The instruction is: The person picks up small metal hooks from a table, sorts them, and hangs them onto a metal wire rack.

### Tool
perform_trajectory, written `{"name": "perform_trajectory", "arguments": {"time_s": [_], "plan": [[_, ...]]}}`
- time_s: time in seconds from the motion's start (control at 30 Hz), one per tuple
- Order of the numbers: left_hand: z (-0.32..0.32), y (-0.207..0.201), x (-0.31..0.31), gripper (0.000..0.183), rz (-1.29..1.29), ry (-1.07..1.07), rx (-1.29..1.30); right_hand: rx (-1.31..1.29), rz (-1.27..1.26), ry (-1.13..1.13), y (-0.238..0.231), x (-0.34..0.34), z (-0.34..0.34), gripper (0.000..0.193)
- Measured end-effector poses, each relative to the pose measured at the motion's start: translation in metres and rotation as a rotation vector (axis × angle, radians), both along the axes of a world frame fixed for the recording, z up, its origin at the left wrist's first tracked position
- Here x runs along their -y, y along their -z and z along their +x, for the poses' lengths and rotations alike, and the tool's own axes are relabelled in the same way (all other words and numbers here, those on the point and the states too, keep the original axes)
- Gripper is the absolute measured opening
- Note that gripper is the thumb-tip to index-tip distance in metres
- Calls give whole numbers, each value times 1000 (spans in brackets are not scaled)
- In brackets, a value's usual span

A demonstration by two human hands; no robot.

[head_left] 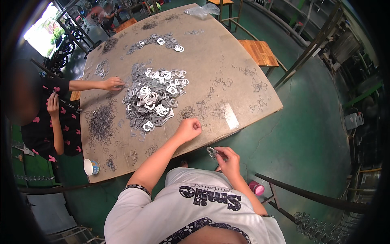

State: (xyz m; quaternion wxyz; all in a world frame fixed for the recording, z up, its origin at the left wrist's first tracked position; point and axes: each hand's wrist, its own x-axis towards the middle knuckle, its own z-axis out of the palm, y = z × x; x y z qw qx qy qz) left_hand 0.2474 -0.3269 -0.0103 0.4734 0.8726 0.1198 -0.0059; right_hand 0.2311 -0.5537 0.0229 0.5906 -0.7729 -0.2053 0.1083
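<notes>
My left hand (189,129) rests at the table's near edge, its fingers curled together beside a small heap of thin wire clips (187,112). What its fingertips hold, if anything, is too small to make out. Just off the table edge, in front of my body, my right hand (229,163) pinches a silvery metal hook (211,153) between thumb and fingers. Beyond my left hand lies a big pile of similar flat metal hooks (148,97). Thin wire clips also lie scattered to the right of the pile.
A brown-topped table (203,61) carries more hooks and a dark wire heap (101,123). At its left, a co-worker's hand (113,83) reaches to the pile. A paper cup (92,167) stands at the near left corner. A wooden stool (258,53) stands beyond the right edge.
</notes>
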Motion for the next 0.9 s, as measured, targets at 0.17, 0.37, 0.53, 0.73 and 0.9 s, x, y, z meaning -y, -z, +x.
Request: {"name": "perform_trajectory", "arguments": {"time_s": [0.17, 0.37, 0.53, 0.73, 0.9], "plan": [[-47, -37, 26, 9, -484, 62, -79, -74, 0, -6, 3, -7, -2, 36], [-73, -41, 44, 8, -295, 93, 165, -125, -41, -61, -6, -16, -4, 43], [-81, -38, 48, 7, -211, 41, 368, -80, -27, -110, -9, -23, -4, 43], [-100, -29, 46, 7, -250, 10, 405, -159, -40, -190, -2, -31, -7, 43], [-119, -32, 44, 10, -251, 45, 403, -19, -3, -281, 21, -47, 22, 34]]}}
